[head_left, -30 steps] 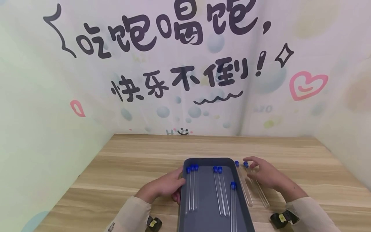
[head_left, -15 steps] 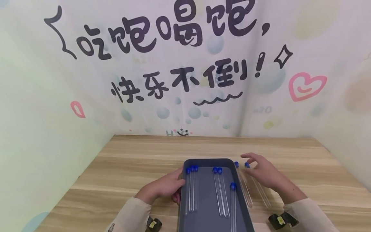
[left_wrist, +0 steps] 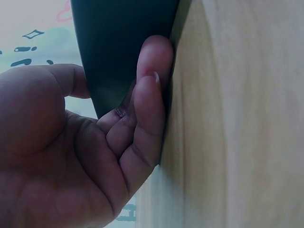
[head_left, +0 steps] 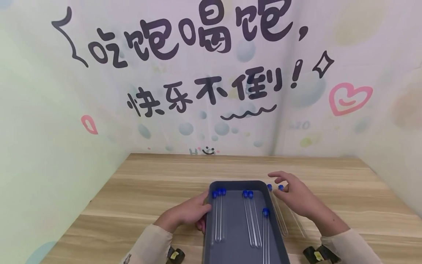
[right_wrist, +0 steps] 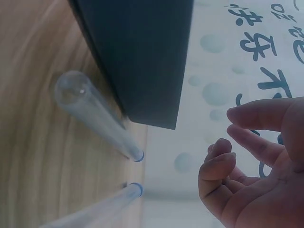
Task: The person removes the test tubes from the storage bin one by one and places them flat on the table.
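Note:
My left hand [head_left: 187,212] grips the left side of a dark grey tray [head_left: 235,253], thumb at the rim and fingers against the outer wall; in the left wrist view those curled fingers [left_wrist: 151,102] meet the wall near the table. Inside the tray lie several clear test tubes with blue caps, among them a left group [head_left: 219,216], a right group [head_left: 252,220] and a lower tube [head_left: 265,234]. Two more capped tubes lie on the table right of the tray, the nearer [head_left: 278,212] beside its wall, the outer one [head_left: 299,222] partly behind my right hand [head_left: 298,196], which hovers with nothing in it, fingers loosely bent.
The wooden table [head_left: 132,190] runs back to a white wall cloth [head_left: 184,135] printed with dark characters and bubbles. Black camera mounts sit on both wrists, the left mount [head_left: 176,255] close to the tray's left side.
My right hand has risen and moved slightly left, away from the outer test tube, whose cap shifted slightly right at first. My left hand and the tray stay put.

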`<state>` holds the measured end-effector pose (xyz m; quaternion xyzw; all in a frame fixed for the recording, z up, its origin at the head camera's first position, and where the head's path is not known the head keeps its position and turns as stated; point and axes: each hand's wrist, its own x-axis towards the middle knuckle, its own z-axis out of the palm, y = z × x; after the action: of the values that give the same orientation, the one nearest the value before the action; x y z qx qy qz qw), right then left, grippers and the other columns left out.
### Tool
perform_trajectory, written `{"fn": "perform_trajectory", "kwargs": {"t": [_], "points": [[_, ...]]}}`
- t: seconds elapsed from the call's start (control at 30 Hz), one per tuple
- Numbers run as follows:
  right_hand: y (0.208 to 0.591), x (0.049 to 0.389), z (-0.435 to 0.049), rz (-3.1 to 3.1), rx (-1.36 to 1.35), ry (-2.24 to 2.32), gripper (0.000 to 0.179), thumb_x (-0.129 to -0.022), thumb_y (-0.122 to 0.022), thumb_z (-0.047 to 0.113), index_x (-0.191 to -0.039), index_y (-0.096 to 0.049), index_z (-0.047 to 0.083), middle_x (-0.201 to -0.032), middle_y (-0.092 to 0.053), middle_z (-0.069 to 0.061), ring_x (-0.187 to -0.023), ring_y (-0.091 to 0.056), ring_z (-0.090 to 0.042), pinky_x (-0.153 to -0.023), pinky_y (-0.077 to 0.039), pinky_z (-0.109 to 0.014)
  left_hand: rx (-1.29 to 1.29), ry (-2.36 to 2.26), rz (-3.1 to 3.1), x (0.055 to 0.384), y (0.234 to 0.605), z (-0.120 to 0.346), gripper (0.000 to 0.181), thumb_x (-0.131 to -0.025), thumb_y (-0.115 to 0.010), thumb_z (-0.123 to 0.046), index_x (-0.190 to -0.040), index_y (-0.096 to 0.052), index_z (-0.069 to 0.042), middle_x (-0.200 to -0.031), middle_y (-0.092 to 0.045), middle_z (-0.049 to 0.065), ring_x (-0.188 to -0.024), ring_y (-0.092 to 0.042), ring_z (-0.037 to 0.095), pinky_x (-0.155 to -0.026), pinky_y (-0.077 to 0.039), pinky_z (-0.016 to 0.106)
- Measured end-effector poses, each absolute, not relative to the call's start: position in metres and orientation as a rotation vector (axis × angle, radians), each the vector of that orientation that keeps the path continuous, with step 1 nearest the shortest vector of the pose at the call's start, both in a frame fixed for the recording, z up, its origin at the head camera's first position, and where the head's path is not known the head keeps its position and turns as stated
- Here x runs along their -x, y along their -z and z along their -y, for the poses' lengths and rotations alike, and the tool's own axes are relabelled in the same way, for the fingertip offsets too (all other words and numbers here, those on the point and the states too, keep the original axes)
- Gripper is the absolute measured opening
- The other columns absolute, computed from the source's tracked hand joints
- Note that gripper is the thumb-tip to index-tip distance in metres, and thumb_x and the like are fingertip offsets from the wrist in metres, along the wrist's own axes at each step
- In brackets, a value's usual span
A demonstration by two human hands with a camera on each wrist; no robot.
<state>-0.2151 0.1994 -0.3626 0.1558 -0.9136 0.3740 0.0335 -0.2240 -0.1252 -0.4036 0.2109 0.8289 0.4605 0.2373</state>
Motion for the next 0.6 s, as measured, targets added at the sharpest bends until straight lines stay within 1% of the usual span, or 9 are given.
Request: {"fn": "perform_trajectory", "kwargs": {"t": [0.17,0.4,0.6], "points": [[0.362,0.213,-0.196,2.794,-0.493,-1.158,0.04,-0.088,-0.055,0.01,-0.126,-0.05,0.017,-0.112,-0.056,-0.013,-0.078,-0.057,-0.019,-0.061,-0.046,-0.026,-0.573,-1.256,-2.281,0.223,0.403,0.126,0.05,-0.097,-0.034,-0.016,-0.145,-0.02,-0.018,-0.059,-0.064,0.011,-0.046,-0.063,0.028,-0.041,-0.051,0.036],[0.361,0.21,-0.194,2.769,-0.517,-1.173,0.041,-0.086,-0.057,0.009,-0.125,-0.05,0.019,-0.112,-0.056,-0.011,-0.078,-0.057,-0.017,-0.062,-0.047,-0.024,-0.577,-1.258,-2.274,0.223,0.402,0.125,0.051,-0.097,-0.034,-0.016,-0.145,-0.019,-0.018,-0.058,-0.064,0.011,-0.046,-0.063,0.027,-0.04,-0.051,0.036],[0.356,0.206,-0.188,2.773,-0.529,-1.175,0.041,-0.087,-0.057,0.009,-0.125,-0.05,0.019,-0.11,-0.057,-0.009,-0.077,-0.057,-0.015,-0.063,-0.048,-0.025,-0.577,-1.257,-2.266,0.222,0.401,0.126,0.049,-0.097,-0.034,-0.017,-0.144,-0.021,-0.019,-0.06,-0.064,0.011,-0.048,-0.063,0.027,-0.043,-0.052,0.037]]}}
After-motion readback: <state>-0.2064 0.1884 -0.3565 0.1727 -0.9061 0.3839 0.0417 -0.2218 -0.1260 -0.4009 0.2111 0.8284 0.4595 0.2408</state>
